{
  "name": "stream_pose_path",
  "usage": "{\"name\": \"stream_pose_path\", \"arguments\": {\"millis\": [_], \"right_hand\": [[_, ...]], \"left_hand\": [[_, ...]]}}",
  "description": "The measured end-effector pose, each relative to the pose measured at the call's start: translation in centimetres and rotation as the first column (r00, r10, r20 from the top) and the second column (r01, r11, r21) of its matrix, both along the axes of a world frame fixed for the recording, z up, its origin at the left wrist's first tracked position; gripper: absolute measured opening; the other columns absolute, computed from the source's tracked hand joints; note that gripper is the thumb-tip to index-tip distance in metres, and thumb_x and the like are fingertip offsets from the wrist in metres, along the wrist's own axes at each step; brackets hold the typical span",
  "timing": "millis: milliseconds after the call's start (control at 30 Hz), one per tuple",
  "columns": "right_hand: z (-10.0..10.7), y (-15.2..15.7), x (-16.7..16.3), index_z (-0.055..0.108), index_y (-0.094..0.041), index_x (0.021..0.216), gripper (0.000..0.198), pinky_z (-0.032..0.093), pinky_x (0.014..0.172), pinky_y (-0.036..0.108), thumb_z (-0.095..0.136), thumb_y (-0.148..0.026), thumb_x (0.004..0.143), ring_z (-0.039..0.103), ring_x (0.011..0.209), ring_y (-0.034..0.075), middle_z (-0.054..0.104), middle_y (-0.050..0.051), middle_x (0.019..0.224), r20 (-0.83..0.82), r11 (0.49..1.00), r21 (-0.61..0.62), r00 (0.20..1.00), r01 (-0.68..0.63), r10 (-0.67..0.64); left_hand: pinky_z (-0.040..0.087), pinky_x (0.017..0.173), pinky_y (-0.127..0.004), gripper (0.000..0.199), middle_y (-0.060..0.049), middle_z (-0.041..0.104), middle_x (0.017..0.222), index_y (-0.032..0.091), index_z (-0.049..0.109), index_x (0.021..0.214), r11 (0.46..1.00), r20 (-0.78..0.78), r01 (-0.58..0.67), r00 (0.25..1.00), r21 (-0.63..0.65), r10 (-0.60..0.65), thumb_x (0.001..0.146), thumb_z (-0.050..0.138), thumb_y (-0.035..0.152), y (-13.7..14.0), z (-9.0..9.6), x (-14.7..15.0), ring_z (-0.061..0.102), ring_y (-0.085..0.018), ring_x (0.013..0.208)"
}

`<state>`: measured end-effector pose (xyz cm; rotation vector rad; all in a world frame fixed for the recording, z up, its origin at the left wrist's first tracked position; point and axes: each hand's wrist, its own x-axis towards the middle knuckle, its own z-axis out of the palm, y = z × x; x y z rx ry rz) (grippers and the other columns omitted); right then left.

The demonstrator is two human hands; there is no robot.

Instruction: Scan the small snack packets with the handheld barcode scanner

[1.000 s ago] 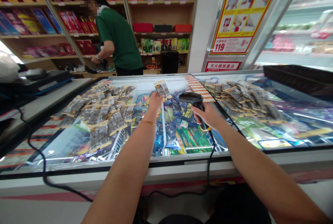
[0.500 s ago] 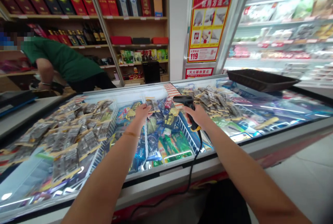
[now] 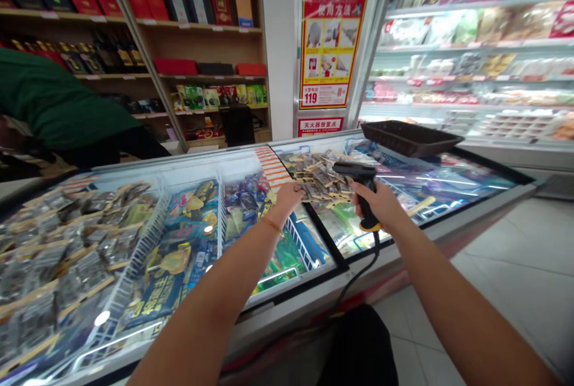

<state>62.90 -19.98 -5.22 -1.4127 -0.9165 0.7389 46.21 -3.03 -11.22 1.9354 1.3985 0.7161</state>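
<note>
- Shop interior, head view: wooden shelves (image 3: 201, 45) with boxes and bottles line the back wall, a red-and-yellow poster (image 3: 334, 39) hangs beside them, and lit cold shelves (image 3: 470, 46) stand at right. At the left edge, a person in a green top (image 3: 58, 105) bends forward.
- Foreground, head view: a glass-topped freezer (image 3: 309, 297) crosses the frame. Small packets lie in a left group (image 3: 81, 236) and a right pile (image 3: 323, 177); a dark tray (image 3: 408, 141) rests beyond the pile.
- Handling, head view: as a judgement, good form means separating one packet from its neighbours by its tan edge and keeping its printed face flat and uncovered. The scanner (image 3: 368, 195) is best kept steady, its head apart from the packets and its cable (image 3: 359, 276) slack.
- Left hand (image 3: 288, 198), head view: the arm reaches forward and rightward, a thin bracelet (image 3: 271, 224) at the wrist. Its fingers are bent together at the pile's near-left edge; whether they pinch a packet cannot be told.
- Right hand (image 3: 381, 207), head view: the fingers wrap the scanner's handle firmly. The handle stands roughly upright, the head pointing leftward, just beside the pile in the picture.
</note>
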Motion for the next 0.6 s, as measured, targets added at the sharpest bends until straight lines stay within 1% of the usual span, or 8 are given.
{"name": "stream_pose_path", "arguments": {"millis": [67,200,267,333,400,500,567,600], "right_hand": [[-0.1,-0.1,0.0,0.053,-0.02,0.078,0.042,0.044,0.035,0.024,0.081,-0.05,0.07,0.054,0.039,0.012,0.06,-0.002,0.057,0.002,1.0,-0.002,1.0,-0.001,0.001],[-0.3,0.3,-0.6,0.053,-0.02,0.077,0.039,0.044,0.036,0.023,0.079,-0.049,0.073,0.054,0.038,0.012,0.06,-0.002,0.057,0.027,1.0,-0.005,1.0,-0.015,0.015],[-0.4,0.6,-1.2,0.053,-0.02,0.078,0.039,0.044,0.035,0.023,0.078,-0.049,0.074,0.054,0.038,0.011,0.06,-0.002,0.057,0.025,1.0,-0.004,0.999,-0.026,0.026],[-0.6,1.1,-1.9,0.052,-0.02,0.078,0.039,0.043,0.035,0.023,0.077,-0.05,0.074,0.053,0.038,0.011,0.059,-0.003,0.056,0.023,0.999,-0.004,0.999,-0.045,0.045],[-0.8,1.6,-2.9,0.052,-0.021,0.079,0.038,0.043,0.035,0.023,0.077,-0.049,0.075,0.053,0.037,0.011,0.059,-0.003,0.055,0.029,0.997,-0.008,0.997,-0.075,0.075],[-1.2,2.6,-4.6,0.051,-0.021,0.078,0.036,0.042,0.034,0.023,0.076,-0.047,0.077,0.053,0.036,0.012,0.059,-0.003,0.054,0.039,0.995,-0.025,0.994,-0.097,0.097],[-1.4,3.6,-6.1,0.05,-0.021,0.078,0.036,0.042,0.033,0.023,0.076,-0.046,0.078,0.052,0.036,0.012,0.058,-0.003,0.054,0.035,0.994,-0.039,0.994,-0.107,0.108],[-1.5,4.1,-6.9,0.05,-0.021,0.077,0.036,0.042,0.033,0.023,0.076,-0.046,0.078,0.052,0.035,0.012,0.058,-0.003,0.053,0.034,0.992,-0.044,0.993,-0.115,0.117]], "left_hand": [[0.049,0.068,-0.025,0.016,-0.003,0.067,0.065,0.017,0.071,0.07,0.997,-0.095,0.034,0.995,0.069,-0.027,0.082,0.061,0.019,0.0,0.0,0.9,0.066,-0.017,0.072],[0.05,0.071,-0.027,0.019,-0.008,0.075,0.082,0.015,0.078,0.087,0.994,-0.195,0.096,0.977,0.05,-0.084,0.086,0.061,0.023,-0.4,0.5,2.2,0.07,-0.02,0.08],[0.051,0.076,-0.028,0.022,-0.012,0.077,0.091,0.014,0.079,0.092,0.984,-0.259,0.156,0.957,0.082,-0.13,0.088,0.059,0.023,-0.8,0.8,2.6,0.071,-0.022,0.087],[0.051,0.082,-0.029,0.025,-0.013,0.077,0.098,0.014,0.079,0.092,0.967,-0.301,0.213,0.939,0.137,-0.164,0.089,0.055,0.019,-1.2,1.1,2.6,0.071,-0.023,0.094],[0.051,0.087,-0.029,0.028,-0.013,0.077,0.099,0.014,0.079,0.09,0.952,-0.307,0.247,0.934,0.178,-0.184,0.09,0.051,0.015,-1.5,1.3,2.0,0.071,-0.022,0.097],[0.051,0.087,-0.027,0.033,-0.01,0.078,0.097,0.015,0.078,0.09,0.95,-0.265,0.256,0.942,0.18,-0.204,0.093,0.045,0.016,-1.3,1.3,0.1,0.07,-0.02,0.095],[0.051,0.088,-0.026,0.033,-0.009,0.078,0.097,0.016,0.078,0.094,0.955,-0.197,0.249,0.956,0.161,-0.216,0.095,0.045,0.018,-0.8,1.2,-1.6,0.07,-0.019,0.096],[0.051,0.088,-0.026,0.031,-0.009,0.078,0.099,0.017,0.077,0.097,0.959,-0.139,0.236,0.967,0.157,-0.216,0.094,0.046,0.018,-0.5,1.1,-2.6,0.07,-0.019,0.097]]}}
